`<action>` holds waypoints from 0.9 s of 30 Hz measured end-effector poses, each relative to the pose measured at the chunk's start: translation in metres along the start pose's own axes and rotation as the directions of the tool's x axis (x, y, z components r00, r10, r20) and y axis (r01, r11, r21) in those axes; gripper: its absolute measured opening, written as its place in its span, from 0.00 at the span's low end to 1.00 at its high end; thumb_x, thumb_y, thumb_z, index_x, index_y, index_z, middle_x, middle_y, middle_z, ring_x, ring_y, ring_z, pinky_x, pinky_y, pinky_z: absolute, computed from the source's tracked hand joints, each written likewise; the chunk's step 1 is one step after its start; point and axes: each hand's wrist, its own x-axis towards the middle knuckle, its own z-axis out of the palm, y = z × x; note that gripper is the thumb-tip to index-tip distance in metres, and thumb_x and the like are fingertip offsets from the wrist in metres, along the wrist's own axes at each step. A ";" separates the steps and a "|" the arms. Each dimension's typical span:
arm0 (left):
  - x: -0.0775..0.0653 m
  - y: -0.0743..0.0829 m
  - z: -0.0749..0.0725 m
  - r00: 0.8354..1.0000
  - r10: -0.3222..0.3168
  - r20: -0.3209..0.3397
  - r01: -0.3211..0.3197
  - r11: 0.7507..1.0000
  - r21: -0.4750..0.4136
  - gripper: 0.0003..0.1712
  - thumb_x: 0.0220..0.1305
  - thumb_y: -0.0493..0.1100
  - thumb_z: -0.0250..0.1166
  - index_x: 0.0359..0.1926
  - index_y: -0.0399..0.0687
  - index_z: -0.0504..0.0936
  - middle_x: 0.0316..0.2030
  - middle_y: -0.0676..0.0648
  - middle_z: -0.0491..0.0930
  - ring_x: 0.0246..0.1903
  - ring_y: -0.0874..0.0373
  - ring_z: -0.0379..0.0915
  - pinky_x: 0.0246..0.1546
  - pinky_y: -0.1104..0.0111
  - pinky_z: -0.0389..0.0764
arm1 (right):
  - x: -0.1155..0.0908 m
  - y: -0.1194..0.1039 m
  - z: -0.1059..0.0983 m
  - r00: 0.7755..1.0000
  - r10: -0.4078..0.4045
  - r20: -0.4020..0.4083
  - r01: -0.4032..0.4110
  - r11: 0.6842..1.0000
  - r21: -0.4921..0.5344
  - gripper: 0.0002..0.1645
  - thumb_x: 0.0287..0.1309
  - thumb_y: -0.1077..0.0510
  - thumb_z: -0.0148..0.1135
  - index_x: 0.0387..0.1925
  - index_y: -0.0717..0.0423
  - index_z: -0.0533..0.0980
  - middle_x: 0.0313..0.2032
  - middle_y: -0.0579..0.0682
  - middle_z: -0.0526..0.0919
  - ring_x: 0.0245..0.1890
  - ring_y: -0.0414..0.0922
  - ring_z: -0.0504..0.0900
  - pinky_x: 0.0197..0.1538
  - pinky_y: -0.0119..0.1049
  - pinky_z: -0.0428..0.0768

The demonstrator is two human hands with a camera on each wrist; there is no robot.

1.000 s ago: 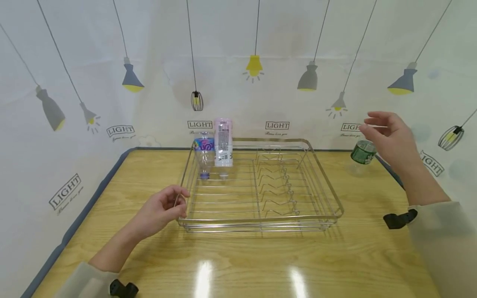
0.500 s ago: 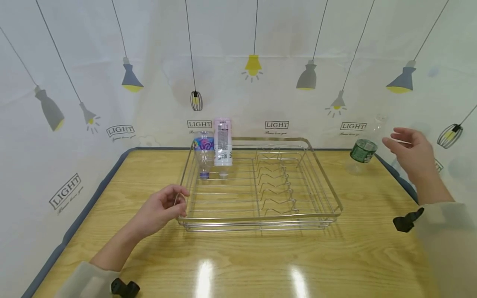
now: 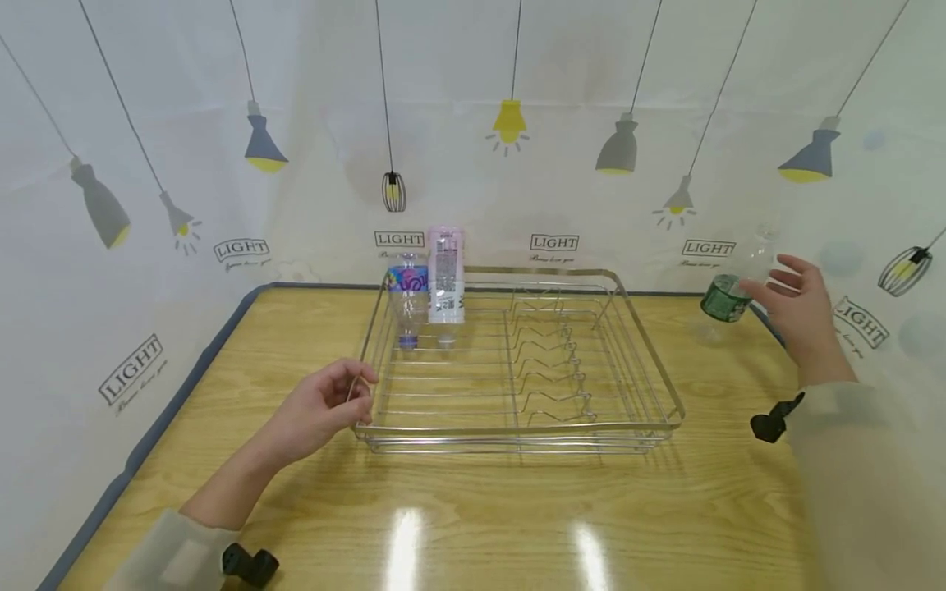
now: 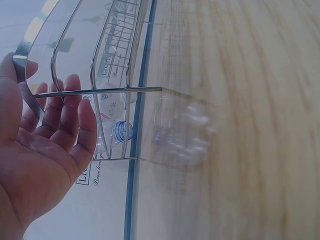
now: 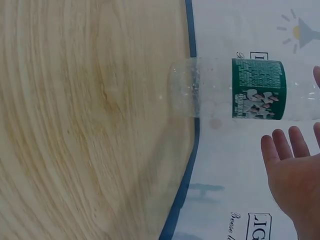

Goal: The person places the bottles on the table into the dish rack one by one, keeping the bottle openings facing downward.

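Note:
A wire dish rack [image 3: 517, 428] stands on the wooden table in front of me. My left hand [image 3: 321, 410] holds its left front corner, with thumb and fingers curled round the flat rim [image 4: 20, 62] in the left wrist view. On the right, a clear plastic bottle [image 3: 724, 297] with a green label stands upright. My right hand [image 3: 798, 316] is just right of this bottle, fingers spread and thumb towards it. In the right wrist view the fingers [image 5: 282, 145] lie beside the bottle with a gap between; most of the thumb is out of frame.
Two more bottles rest cap-down in the rack's rear left: one clear with a purple label [image 3: 408, 279], one with a pink and white label [image 3: 447, 275]. Wire plate dividers [image 3: 547, 361] fill the right half. A printed cloth [image 3: 325, 205] rises behind the table [image 3: 473, 509].
My right hand moved from above the green-labelled bottle out to the right and down, then back left, close to its side. The left hand stays on the rack.

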 end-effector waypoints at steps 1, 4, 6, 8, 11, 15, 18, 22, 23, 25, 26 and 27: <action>0.000 0.000 0.000 1.000 0.002 0.000 -0.002 1.000 -0.001 0.15 0.77 0.33 0.63 0.61 0.38 0.76 0.40 0.41 0.79 0.39 0.56 0.83 0.41 0.67 0.89 | 0.001 0.000 0.002 1.000 0.002 0.003 -0.002 1.000 0.006 0.56 0.73 0.32 0.65 0.89 0.31 0.44 0.87 0.55 0.52 0.84 0.54 0.59 0.79 0.48 0.71; 0.000 0.000 -0.001 1.000 0.002 -0.001 -0.002 1.000 -0.003 0.15 0.77 0.32 0.63 0.60 0.38 0.76 0.40 0.41 0.79 0.39 0.56 0.83 0.41 0.67 0.89 | 0.002 0.001 0.008 1.000 -0.001 0.012 0.000 0.999 0.035 0.58 0.74 0.32 0.64 0.90 0.31 0.42 0.88 0.58 0.47 0.85 0.56 0.56 0.78 0.43 0.72; 0.001 0.001 -0.001 1.000 -0.002 -0.003 0.002 1.000 -0.004 0.15 0.77 0.32 0.63 0.60 0.38 0.76 0.41 0.41 0.79 0.39 0.56 0.83 0.41 0.67 0.89 | 0.002 0.003 0.011 1.000 0.000 0.019 -0.001 0.999 0.053 0.59 0.73 0.32 0.64 0.90 0.32 0.40 0.88 0.58 0.47 0.85 0.55 0.56 0.71 0.34 0.74; 0.001 0.001 0.000 1.000 -0.006 -0.005 0.006 1.000 -0.003 0.15 0.76 0.32 0.63 0.60 0.38 0.76 0.41 0.41 0.79 0.39 0.57 0.83 0.41 0.67 0.90 | 0.003 0.005 0.013 1.000 0.004 0.028 -0.006 0.998 0.066 0.60 0.73 0.32 0.64 0.90 0.32 0.39 0.88 0.57 0.46 0.84 0.55 0.56 0.68 0.32 0.73; 0.001 0.001 0.000 1.000 -0.010 -0.008 0.010 1.000 -0.004 0.16 0.76 0.32 0.63 0.61 0.37 0.76 0.41 0.42 0.79 0.39 0.57 0.83 0.41 0.68 0.89 | 0.006 0.008 0.016 0.999 0.018 0.036 -0.020 0.997 0.074 0.61 0.73 0.31 0.64 0.90 0.32 0.37 0.88 0.57 0.46 0.85 0.56 0.55 0.73 0.38 0.73; 0.001 0.000 0.000 1.000 -0.009 -0.015 0.009 1.000 -0.011 0.16 0.75 0.31 0.64 0.61 0.37 0.76 0.40 0.43 0.79 0.38 0.57 0.83 0.41 0.68 0.89 | 0.009 0.009 0.019 0.999 0.040 0.035 -0.042 0.997 0.071 0.62 0.73 0.31 0.64 0.90 0.33 0.35 0.88 0.57 0.45 0.86 0.57 0.54 0.83 0.50 0.67; 0.001 0.000 0.001 1.000 -0.009 -0.015 0.008 1.000 -0.022 0.17 0.75 0.31 0.64 0.61 0.34 0.76 0.40 0.44 0.80 0.38 0.58 0.83 0.41 0.68 0.90 | 0.010 0.010 0.020 0.998 0.057 0.036 -0.060 0.996 0.073 0.63 0.73 0.31 0.64 0.90 0.35 0.35 0.88 0.57 0.46 0.85 0.59 0.53 0.84 0.55 0.64; 0.001 0.000 0.000 1.000 -0.011 -0.014 0.011 1.000 -0.021 0.18 0.75 0.31 0.63 0.62 0.31 0.75 0.40 0.45 0.79 0.38 0.58 0.83 0.42 0.68 0.90 | 0.010 0.010 0.021 0.997 0.065 0.041 -0.067 0.996 0.053 0.62 0.73 0.31 0.63 0.90 0.36 0.36 0.87 0.57 0.49 0.84 0.60 0.54 0.82 0.56 0.66; 0.001 0.000 0.000 1.000 -0.012 -0.014 0.012 1.000 -0.021 0.18 0.76 0.31 0.63 0.62 0.31 0.75 0.40 0.45 0.79 0.38 0.58 0.83 0.41 0.68 0.90 | 0.009 0.010 0.021 0.997 0.063 0.040 -0.065 0.997 0.048 0.62 0.74 0.31 0.63 0.90 0.36 0.37 0.87 0.58 0.49 0.83 0.60 0.54 0.81 0.55 0.67; 0.001 -0.001 0.000 1.000 -0.012 -0.011 0.011 1.000 -0.026 0.18 0.76 0.31 0.63 0.62 0.30 0.74 0.40 0.45 0.79 0.39 0.58 0.83 0.42 0.68 0.90 | 0.008 0.010 0.022 0.997 0.058 0.040 -0.060 0.998 0.038 0.61 0.74 0.31 0.63 0.90 0.36 0.38 0.86 0.57 0.51 0.82 0.59 0.56 0.76 0.50 0.71; 0.001 -0.001 0.000 1.000 -0.011 -0.010 0.011 1.000 -0.026 0.18 0.76 0.32 0.63 0.62 0.30 0.74 0.40 0.45 0.79 0.39 0.58 0.83 0.42 0.68 0.90 | 0.008 0.011 0.022 0.998 0.054 0.040 -0.056 0.998 0.033 0.60 0.74 0.31 0.63 0.90 0.35 0.39 0.85 0.57 0.52 0.82 0.59 0.56 0.73 0.47 0.72; 0.001 -0.001 0.000 1.000 -0.010 -0.009 0.010 1.000 -0.030 0.18 0.76 0.31 0.64 0.62 0.30 0.74 0.40 0.45 0.79 0.38 0.58 0.82 0.42 0.68 0.90 | 0.007 0.011 0.022 0.998 0.052 0.039 -0.053 0.998 0.029 0.60 0.74 0.31 0.63 0.90 0.35 0.39 0.85 0.55 0.54 0.81 0.59 0.57 0.70 0.42 0.73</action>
